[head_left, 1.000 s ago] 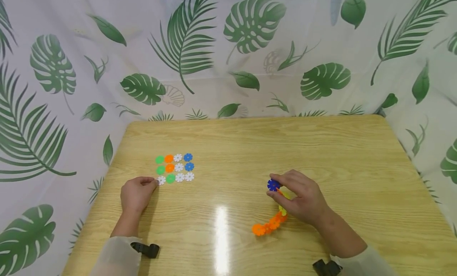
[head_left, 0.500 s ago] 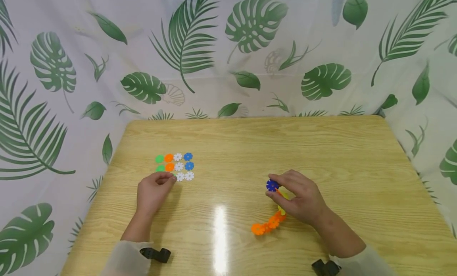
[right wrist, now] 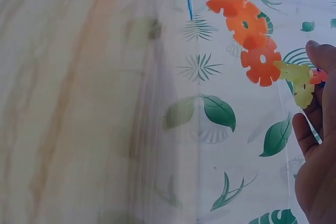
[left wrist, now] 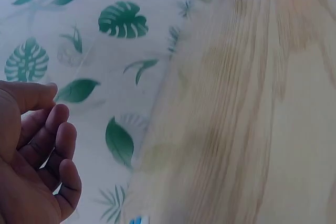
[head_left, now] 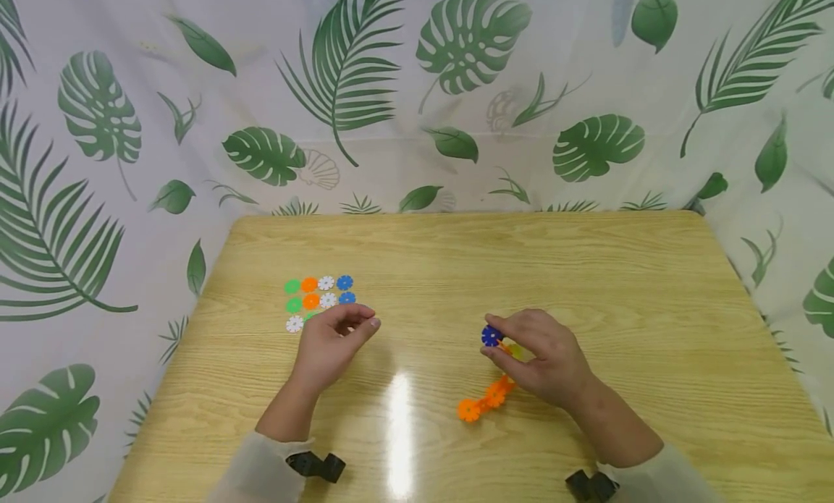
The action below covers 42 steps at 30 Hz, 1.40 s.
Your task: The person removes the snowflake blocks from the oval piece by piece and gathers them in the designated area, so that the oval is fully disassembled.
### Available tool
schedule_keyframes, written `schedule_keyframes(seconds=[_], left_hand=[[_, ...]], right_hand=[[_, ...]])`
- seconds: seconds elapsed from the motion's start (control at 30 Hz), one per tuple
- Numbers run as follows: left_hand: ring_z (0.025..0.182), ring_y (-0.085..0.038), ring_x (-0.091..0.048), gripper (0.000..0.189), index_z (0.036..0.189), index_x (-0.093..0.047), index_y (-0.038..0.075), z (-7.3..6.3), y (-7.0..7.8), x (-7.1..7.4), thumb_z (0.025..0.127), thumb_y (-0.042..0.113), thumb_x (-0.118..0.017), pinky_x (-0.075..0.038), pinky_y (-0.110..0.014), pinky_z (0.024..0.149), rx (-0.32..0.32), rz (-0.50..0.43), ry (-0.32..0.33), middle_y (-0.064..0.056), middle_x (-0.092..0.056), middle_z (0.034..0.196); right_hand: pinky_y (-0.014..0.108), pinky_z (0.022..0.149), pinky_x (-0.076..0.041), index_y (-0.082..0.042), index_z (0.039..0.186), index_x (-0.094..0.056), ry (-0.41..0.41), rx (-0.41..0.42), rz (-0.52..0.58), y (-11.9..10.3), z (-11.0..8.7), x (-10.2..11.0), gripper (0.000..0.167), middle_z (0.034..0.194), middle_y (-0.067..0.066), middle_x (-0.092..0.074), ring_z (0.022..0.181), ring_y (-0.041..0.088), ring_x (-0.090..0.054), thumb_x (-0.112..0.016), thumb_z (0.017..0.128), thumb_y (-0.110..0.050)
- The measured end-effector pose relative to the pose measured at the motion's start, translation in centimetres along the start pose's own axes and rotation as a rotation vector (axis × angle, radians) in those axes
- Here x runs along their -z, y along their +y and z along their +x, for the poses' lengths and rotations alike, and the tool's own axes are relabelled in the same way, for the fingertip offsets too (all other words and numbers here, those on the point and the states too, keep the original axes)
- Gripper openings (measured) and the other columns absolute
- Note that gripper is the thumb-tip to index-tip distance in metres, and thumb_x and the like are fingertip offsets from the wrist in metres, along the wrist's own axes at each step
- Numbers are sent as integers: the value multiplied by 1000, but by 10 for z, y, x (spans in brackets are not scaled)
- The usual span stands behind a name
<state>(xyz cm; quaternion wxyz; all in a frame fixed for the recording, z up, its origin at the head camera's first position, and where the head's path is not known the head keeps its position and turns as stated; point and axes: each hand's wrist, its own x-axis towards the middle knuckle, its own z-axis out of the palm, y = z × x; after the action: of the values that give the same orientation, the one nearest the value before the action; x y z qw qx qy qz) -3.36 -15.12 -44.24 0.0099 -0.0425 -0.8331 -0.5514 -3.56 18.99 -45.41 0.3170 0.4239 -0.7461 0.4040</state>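
My right hand [head_left: 547, 354] pinches a dark blue snowflake disc [head_left: 491, 336] at the top end of a chain of interlocked discs. A yellow disc [head_left: 515, 351] shows behind the fingers, and orange discs [head_left: 469, 410] trail toward the lower left. The right wrist view shows the orange discs [right wrist: 247, 23] joined in a row beside a yellow piece [right wrist: 298, 81]. My left hand [head_left: 332, 347] hovers at the lower right of the flat disc grid, fingers loosely curled. Nothing is visible between its thumb and fingertips, also in the left wrist view. It hides part of the grid's bottom row.
On the left of the wooden table [head_left: 417, 257] lie rows of loose discs, among them a green one [head_left: 292, 286], an orange one [head_left: 310, 301], a white one [head_left: 295, 323] and a blue one [head_left: 344, 282]. A leaf-patterned cloth [head_left: 391, 155] hangs around the table.
My left hand has moved right, from the white disc at the grid's bottom left along the bottom row. The right hand keeps its hold on the chain, shifting only slightly.
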Motion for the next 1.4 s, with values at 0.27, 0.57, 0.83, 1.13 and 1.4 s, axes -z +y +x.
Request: schedule_keyframes(seconds=[0.27, 0.57, 0.83, 1.13, 1.4], left_hand=[[85, -15, -67, 13, 103, -79, 16, 3, 27, -39, 93, 25, -80, -52, -35, 79, -109, -62, -170, 8, -76, 94], [85, -10, -67, 15, 103, -80, 19, 3, 47, -72, 94, 30, -79, -48, -34, 77, -185, -67, -314, 13, -74, 89], [81, -9, -65, 8, 97, -82, 21, 3, 54, -82, 93, 28, -80, -48, -32, 75, -183, -32, -327, 14, -73, 86], [80, -10, -61, 5, 95, -79, 18, 4, 51, -83, 97, 22, -76, -51, -30, 74, -233, -25, -300, 15, -73, 88], [81, -10, -60, 7, 96, -75, 17, 2, 50, -82, 100, 20, -71, -52, -31, 75, -294, -31, -276, 13, -69, 90]], right_hand=[[34, 82, -53, 0, 121, -75, -29, -3, -9, -4, 0, -5, 40, 97, 3, -77, 78, 18, -68, -71, 100, -34], [36, 79, -51, 2, 117, -76, -31, 60, 7, -6, 3, -14, 37, 95, 3, -76, 78, 17, -67, -73, 99, -31], [37, 76, -51, 4, 115, -75, -24, 104, 12, -8, 5, -18, 35, 97, 4, -77, 78, 17, -67, -74, 98, -27], [36, 96, -47, -4, 133, -68, -168, -203, 70, -10, -3, -9, 58, 112, 0, -75, 104, 22, -64, -78, 93, -45], [26, 91, -50, -13, 122, -76, -184, -341, 213, -11, -5, -7, 45, 107, -7, -74, 104, 18, -61, -89, 80, -6]])
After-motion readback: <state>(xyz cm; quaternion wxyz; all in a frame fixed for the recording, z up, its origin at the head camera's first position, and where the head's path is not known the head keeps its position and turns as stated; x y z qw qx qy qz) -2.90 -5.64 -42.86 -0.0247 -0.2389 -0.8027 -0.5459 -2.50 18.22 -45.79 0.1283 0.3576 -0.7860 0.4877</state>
